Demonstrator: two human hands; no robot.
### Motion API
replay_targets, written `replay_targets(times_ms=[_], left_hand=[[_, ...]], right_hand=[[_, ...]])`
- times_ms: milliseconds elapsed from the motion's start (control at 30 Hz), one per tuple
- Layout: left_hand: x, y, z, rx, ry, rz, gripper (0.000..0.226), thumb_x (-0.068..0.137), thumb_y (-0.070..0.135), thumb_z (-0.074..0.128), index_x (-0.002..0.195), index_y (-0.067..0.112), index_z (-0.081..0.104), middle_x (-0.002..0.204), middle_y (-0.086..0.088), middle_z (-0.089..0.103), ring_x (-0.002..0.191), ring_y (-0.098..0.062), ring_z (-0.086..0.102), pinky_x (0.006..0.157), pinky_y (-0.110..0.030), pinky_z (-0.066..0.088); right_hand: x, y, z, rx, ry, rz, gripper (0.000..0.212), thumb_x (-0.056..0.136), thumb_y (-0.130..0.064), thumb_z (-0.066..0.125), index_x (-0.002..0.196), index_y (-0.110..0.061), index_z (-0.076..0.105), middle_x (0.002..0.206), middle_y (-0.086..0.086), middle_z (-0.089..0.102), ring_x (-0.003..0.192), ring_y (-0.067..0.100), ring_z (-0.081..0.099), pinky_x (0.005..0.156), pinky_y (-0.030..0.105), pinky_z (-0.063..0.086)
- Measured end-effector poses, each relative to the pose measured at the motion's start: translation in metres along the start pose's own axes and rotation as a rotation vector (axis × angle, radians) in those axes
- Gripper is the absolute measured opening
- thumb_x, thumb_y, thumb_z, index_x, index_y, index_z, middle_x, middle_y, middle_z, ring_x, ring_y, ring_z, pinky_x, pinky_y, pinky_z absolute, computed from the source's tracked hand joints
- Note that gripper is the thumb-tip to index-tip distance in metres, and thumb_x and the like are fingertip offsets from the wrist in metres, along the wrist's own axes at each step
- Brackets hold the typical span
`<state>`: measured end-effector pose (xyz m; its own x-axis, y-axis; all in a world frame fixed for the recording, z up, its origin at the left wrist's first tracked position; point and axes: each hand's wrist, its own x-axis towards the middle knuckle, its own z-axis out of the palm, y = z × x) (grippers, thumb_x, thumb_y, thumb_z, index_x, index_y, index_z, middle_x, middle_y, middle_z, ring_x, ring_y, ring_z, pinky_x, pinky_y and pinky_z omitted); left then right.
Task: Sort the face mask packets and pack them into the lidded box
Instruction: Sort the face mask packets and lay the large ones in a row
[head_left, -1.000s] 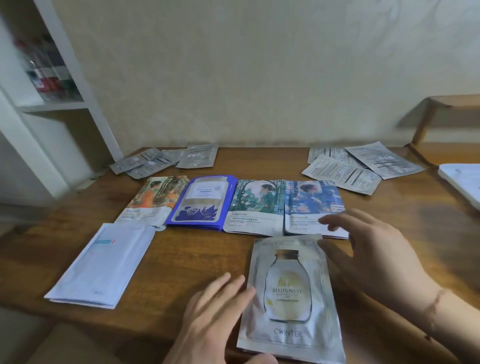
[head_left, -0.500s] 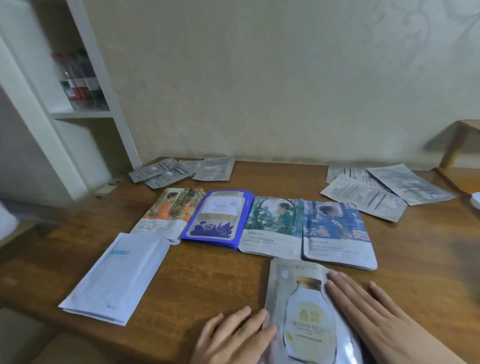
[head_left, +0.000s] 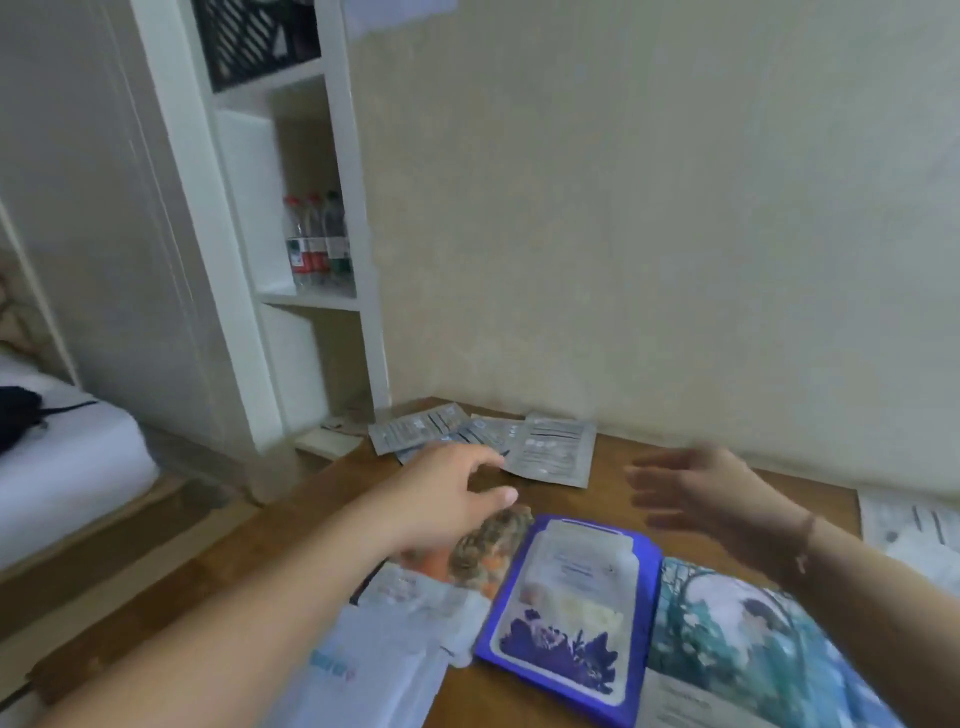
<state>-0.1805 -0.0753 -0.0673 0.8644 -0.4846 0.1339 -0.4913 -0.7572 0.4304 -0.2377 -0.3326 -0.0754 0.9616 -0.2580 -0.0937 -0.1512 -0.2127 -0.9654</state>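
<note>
Several grey face mask packets (head_left: 551, 451) lie fanned at the far left corner of the wooden table (head_left: 613, 501). My left hand (head_left: 447, 499) stretches out over the table, its fingertips at the near edge of those grey packets, holding nothing. My right hand (head_left: 701, 493) hovers open just right of them, blurred, fingers pointing left. Nearer me lie an orange packet (head_left: 488, 545), a purple-blue packet (head_left: 571, 608), a green illustrated packet (head_left: 727, 623) and a white packet (head_left: 384, 670), partly under my left arm. No lidded box is in view.
More grey-white packets (head_left: 914, 525) lie at the table's right edge. A white shelf unit (head_left: 311, 301) with bottles (head_left: 317, 244) and a black crate (head_left: 254, 36) stands left of the table against the wall. A bed (head_left: 62, 457) is at the far left.
My view swung left and up. Both hands left the bottle-print packet near me and reached forward towards the grey packets at the far left corner. That packet is now out of view.
</note>
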Motion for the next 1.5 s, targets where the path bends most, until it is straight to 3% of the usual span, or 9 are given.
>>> replay_targets(times_ms=[200,300,433,600,800,1000,1233,1433,1500], left_hand=[[0.121,-0.014,0.032,-0.780,-0.042,-0.377,0.038,0.101,0.028,0.052,0.133,0.008,0.054,0.115,-0.001,0.062,0.110,-0.018,0.055,0.100,-0.031,0.043],[0.148,-0.034,0.050,-1.090,-0.029,-0.612,0.046,0.101,0.023,0.051,0.138,-0.002,0.043,0.137,-0.018,0.050,0.123,-0.030,0.051,0.102,-0.039,0.044],[0.158,-0.052,0.059,-1.189,0.014,-0.658,0.040,0.099,0.017,0.055,0.133,-0.003,0.049,0.123,-0.020,0.059,0.105,-0.026,0.060,0.083,-0.035,0.054],[0.149,-0.048,0.061,-1.115,-0.137,-0.633,0.032,0.097,0.017,0.058,0.124,-0.001,0.055,0.112,-0.017,0.065,0.089,-0.020,0.062,0.070,-0.029,0.055],[0.139,-0.029,0.059,-1.127,-0.150,-0.599,0.036,0.098,0.024,0.056,0.125,-0.001,0.055,0.115,-0.017,0.065,0.096,-0.021,0.063,0.083,-0.030,0.054],[0.065,0.015,0.034,-1.684,0.076,-0.626,0.031,0.096,0.020,0.057,0.117,-0.003,0.062,0.112,-0.017,0.067,0.102,-0.029,0.064,0.089,-0.042,0.055],[-0.061,0.087,0.046,-1.938,-0.425,-0.622,0.067,0.097,0.046,0.044,0.119,-0.015,0.059,0.114,-0.030,0.066,0.079,-0.039,0.071,0.055,-0.036,0.059],[-0.086,0.107,0.054,-2.054,-0.609,-0.531,0.107,0.084,0.076,0.033,0.134,-0.018,0.044,0.139,-0.035,0.047,0.125,-0.046,0.052,0.077,-0.048,0.058],[-0.094,0.114,0.050,-2.085,-0.646,-0.429,0.112,0.082,0.083,0.029,0.143,-0.011,0.038,0.150,-0.030,0.035,0.140,-0.043,0.035,0.101,-0.052,0.047]], right_hand=[[0.123,0.016,0.018,0.357,0.007,0.355,0.050,0.097,-0.015,0.056,0.137,0.009,0.038,0.123,0.025,0.051,0.115,0.034,0.053,0.086,0.040,0.050],[0.151,0.027,0.018,0.458,0.005,0.439,0.047,0.100,-0.012,0.049,0.139,0.010,0.035,0.134,0.026,0.049,0.121,0.034,0.054,0.096,0.038,0.048],[0.173,0.036,0.022,0.331,-0.014,0.490,0.031,0.098,-0.016,0.054,0.120,0.004,0.054,0.094,0.013,0.067,0.075,0.019,0.069,0.046,0.023,0.054],[0.176,0.044,0.032,0.278,-0.120,0.501,0.011,0.097,-0.019,0.054,0.089,-0.012,0.056,0.058,0.002,0.067,0.046,0.010,0.058,0.032,0.014,0.030],[0.157,0.039,0.033,0.240,-0.099,0.397,0.028,0.095,-0.009,0.054,0.122,-0.002,0.056,0.108,0.017,0.070,0.099,0.031,0.068,0.092,0.046,0.053],[0.076,0.006,-0.013,0.205,-0.102,0.139,0.025,0.095,-0.005,0.053,0.118,0.004,0.060,0.105,0.020,0.071,0.088,0.033,0.068,0.079,0.044,0.057],[-0.058,-0.013,-0.045,0.086,-0.138,-0.168,0.016,0.090,-0.003,0.061,0.102,0.001,0.070,0.095,0.022,0.073,0.086,0.039,0.070,0.081,0.054,0.057],[-0.121,-0.013,-0.056,-0.245,-0.086,-0.651,0.012,0.089,-0.012,0.067,0.085,-0.019,0.075,0.083,-0.007,0.076,0.076,0.009,0.072,0.073,0.026,0.057],[-0.136,-0.002,-0.062,-0.461,-0.126,-0.870,0.013,0.089,-0.020,0.067,0.090,-0.031,0.075,0.095,-0.021,0.073,0.099,0.000,0.067,0.091,0.024,0.050]])
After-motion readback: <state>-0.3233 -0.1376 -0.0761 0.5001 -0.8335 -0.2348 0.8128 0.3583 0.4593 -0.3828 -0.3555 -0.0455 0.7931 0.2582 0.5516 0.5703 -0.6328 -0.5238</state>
